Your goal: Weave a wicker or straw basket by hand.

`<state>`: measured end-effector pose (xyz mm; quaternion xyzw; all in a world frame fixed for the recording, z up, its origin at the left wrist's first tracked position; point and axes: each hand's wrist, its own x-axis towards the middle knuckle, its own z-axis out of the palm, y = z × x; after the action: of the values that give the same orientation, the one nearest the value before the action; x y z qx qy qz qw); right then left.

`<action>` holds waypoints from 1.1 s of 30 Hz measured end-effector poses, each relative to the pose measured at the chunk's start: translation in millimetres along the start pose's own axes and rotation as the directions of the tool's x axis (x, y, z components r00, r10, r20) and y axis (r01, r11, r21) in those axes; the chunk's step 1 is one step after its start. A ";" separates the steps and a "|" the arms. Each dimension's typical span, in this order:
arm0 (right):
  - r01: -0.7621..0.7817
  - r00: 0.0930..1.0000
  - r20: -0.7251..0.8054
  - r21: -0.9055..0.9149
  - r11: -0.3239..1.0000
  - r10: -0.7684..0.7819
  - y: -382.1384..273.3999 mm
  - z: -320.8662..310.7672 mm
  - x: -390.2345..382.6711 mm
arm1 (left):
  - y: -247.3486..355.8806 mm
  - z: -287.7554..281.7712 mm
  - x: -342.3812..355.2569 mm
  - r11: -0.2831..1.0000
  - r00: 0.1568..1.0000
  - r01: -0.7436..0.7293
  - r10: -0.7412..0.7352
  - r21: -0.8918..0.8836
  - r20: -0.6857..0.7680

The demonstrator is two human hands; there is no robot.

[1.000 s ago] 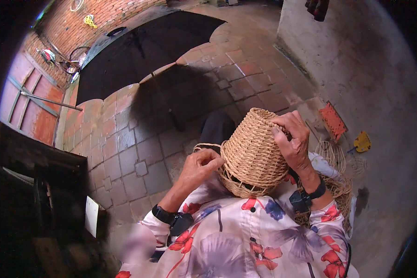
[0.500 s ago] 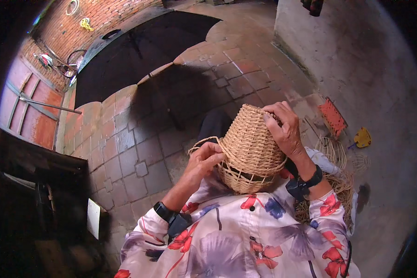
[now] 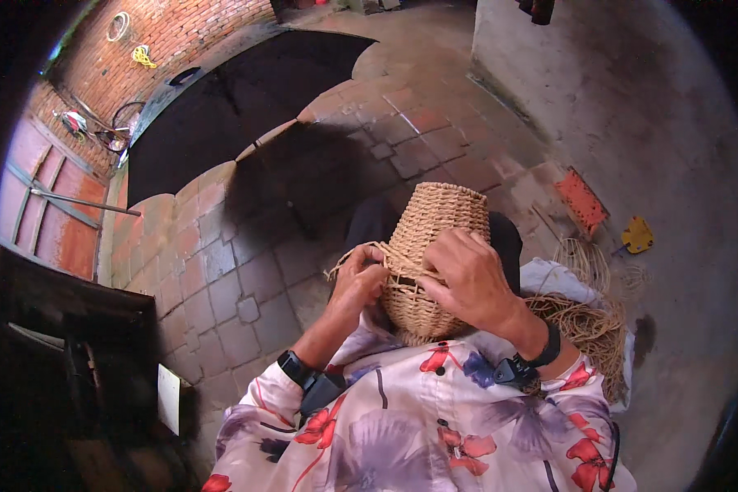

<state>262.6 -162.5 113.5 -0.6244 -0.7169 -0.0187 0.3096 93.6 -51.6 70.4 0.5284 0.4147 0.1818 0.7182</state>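
A tan wicker basket [image 3: 439, 213] rests in my lap, its narrow end pointing away from me. A gap with thin upright stakes runs round its lower part. At its left side my left hand [image 3: 361, 281] is closed, thumb and fingers pinching a weaving strand [image 3: 334, 266] that loops out to the left. My right hand [image 3: 476, 275] lies over the near right face of the basket, fingers bent and thumb by the gap. Whether its fingertips also hold a strand is hidden.
To my right lies a bundle of loose strands [image 3: 582, 324] on a white sack [image 3: 541, 277]. Beyond it are an orange perforated piece [image 3: 580, 202] and a yellow item [image 3: 637, 235]. A black umbrella [image 3: 246, 107] stands opened on the paved floor [image 3: 262, 279] ahead left.
My right hand has come down from the basket's narrow end to its near face by the gap. The left hand keeps its place at the left side.
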 end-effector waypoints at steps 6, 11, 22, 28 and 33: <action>0.119 0.993 -0.008 -0.038 0.992 -0.119 3.4 4.1 -0.9 | -0.3 -5.2 1.3 0.999 0.999 0.043 -0.043 -0.018 0.033; -0.166 0.975 -0.109 0.224 0.960 0.194 19.4 -2.6 1.1 | 8.5 -1.0 -5.9 0.949 0.974 0.188 -0.146 -0.252 0.175; -0.419 0.903 -0.224 -0.263 0.869 0.367 179.0 -3.1 4.1 | 2.6 8.7 -14.5 0.987 0.994 0.043 -0.027 -0.152 0.107; -0.749 0.663 0.368 0.325 0.577 0.652 199.1 -5.1 61.8 | 10.4 19.8 -18.6 0.995 0.994 0.022 -0.011 -0.094 0.113; -0.289 0.908 0.011 0.740 0.608 0.418 146.1 -3.2 97.8 | 9.5 21.2 -19.2 0.998 0.993 0.010 -0.002 -0.064 0.122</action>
<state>393.6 -45.3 109.2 -0.5754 -0.4985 0.2777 0.5859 100.7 -74.4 88.9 0.5140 0.3657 0.1604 0.7592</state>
